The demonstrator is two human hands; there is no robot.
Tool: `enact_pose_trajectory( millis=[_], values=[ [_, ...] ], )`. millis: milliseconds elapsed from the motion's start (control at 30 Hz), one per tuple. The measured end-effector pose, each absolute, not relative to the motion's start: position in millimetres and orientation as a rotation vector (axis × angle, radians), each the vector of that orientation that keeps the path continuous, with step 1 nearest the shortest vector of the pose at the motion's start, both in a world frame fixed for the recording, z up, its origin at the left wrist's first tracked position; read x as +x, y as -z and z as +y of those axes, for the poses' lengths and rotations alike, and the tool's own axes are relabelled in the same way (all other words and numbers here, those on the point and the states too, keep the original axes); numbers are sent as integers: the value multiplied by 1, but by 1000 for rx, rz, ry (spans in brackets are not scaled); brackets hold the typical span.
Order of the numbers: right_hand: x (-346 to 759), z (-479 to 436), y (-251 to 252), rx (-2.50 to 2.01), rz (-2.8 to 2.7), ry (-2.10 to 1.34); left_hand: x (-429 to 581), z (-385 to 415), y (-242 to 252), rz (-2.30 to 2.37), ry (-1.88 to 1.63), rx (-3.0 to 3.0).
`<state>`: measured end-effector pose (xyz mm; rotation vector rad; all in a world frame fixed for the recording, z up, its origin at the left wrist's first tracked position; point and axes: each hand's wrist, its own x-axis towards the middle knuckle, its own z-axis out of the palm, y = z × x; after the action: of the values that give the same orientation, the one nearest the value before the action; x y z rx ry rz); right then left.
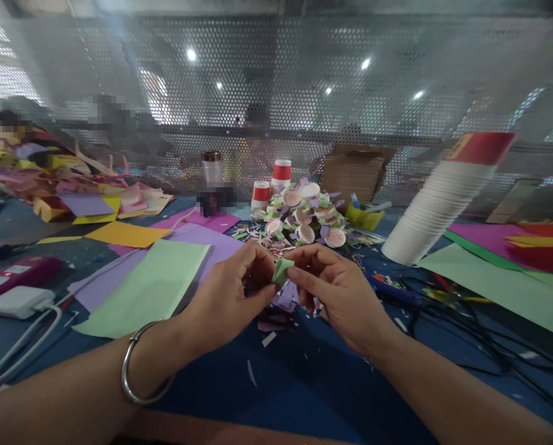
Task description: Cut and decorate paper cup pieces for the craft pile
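Observation:
Between my two hands is a small folded piece of light green paper (pixel 283 272). My left hand (pixel 232 290) pinches its left side with thumb and fingers, a silver bangle on that wrist. On the other side, my right hand (pixel 338 287) grips the paper with thumb and forefinger. Below the hands lie purple paper strips (pixel 283 301) and small scraps on the blue table. Just beyond them rises a heap of cut paper-cup pieces (pixel 305 233) with round white bottoms and green and purple bits of paper. A sheet of light green paper (pixel 153 290) lies left of my left hand.
A tall stack of paper cups (pixel 438 198) leans at the right, with black cables (pixel 471 334) nearer. Coloured paper (pixel 128 235), a white charger (pixel 19 301) and a jar (pixel 212 167) occupy the left and back. A perforated metal panel (pixel 295 93) stands behind.

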<state>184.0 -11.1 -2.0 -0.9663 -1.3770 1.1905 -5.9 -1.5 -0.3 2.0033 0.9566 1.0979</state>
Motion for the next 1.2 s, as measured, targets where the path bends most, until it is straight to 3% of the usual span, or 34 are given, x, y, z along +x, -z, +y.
enact_pose_trajectory(
  millis=[1200],
  values=[
    [183,-11,7,-977,-1508,-1069,-2,11,3,769,-1076,1320]
  ],
)
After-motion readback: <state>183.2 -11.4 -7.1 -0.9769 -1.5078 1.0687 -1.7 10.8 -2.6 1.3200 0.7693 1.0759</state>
